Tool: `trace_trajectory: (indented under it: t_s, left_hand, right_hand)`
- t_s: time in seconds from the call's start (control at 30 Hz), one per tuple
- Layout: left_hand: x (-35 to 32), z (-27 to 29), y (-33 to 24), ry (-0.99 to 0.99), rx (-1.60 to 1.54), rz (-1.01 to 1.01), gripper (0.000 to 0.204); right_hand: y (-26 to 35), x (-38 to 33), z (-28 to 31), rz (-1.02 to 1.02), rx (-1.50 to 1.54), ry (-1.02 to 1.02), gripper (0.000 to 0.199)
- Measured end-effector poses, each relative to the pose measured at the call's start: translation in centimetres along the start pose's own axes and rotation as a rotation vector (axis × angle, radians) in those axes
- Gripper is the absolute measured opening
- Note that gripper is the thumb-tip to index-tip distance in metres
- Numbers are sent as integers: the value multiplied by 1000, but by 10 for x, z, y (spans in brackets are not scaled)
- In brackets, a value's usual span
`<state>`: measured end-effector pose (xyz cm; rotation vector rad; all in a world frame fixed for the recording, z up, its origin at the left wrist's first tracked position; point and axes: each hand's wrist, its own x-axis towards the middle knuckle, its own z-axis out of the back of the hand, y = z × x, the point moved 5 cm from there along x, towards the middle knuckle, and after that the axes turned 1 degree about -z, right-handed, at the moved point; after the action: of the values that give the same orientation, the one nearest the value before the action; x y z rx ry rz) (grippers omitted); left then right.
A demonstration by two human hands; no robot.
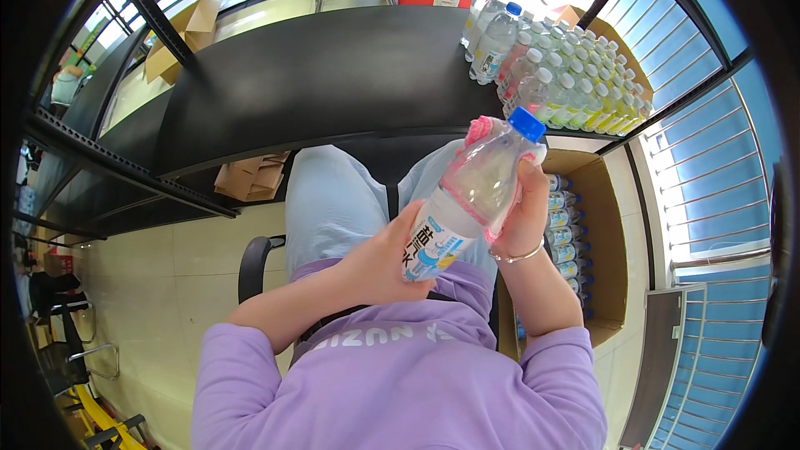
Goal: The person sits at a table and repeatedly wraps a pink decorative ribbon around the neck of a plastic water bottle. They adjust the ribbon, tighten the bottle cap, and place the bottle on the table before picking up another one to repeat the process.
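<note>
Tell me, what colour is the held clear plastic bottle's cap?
The round cap is blue, clearest in the head view.

held bottle (pixel 468 198): glossy clear plastic | rag (pixel 481 128): matt cloth | tabletop (pixel 333 75): smooth, faint sheen | carton (pixel 608 229): matt cardboard

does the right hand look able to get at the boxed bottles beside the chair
Probably not: the right hand holds a pink cloth against another bottle, though the open box is close.

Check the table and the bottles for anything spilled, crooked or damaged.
Nothing stands out: the grouped bottles stand upright on the black table, and no spill or damage shows. The held bottle tilts between the left hand and right hand, which grips a pink cloth; its blue cap is on.
</note>
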<state>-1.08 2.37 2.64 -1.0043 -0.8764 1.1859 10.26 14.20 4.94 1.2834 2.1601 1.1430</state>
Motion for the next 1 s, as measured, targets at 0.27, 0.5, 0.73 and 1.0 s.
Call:
trace_trajectory:
  t_s: [0.27, 0.5, 0.73, 1.0]
  left_hand:
    - [-4, 4, 1, 321, -397, 154, 99]
    - [-5, -1, 8, 387, -497, 77, 101]
    - [-5, -2, 4, 135, -469, -55, 99]
    - [-4, 8, -18, 123, -33, -77, 106]
  right_hand:
    - [-1, -2, -18, -43, 304, 204, 49]
    - [9, -6, -29, 2, 263, 187, 53]
    - [6, 6, -15, -15, 251, 195, 54]
    - [4, 3, -10, -11, 157, 65, 65]
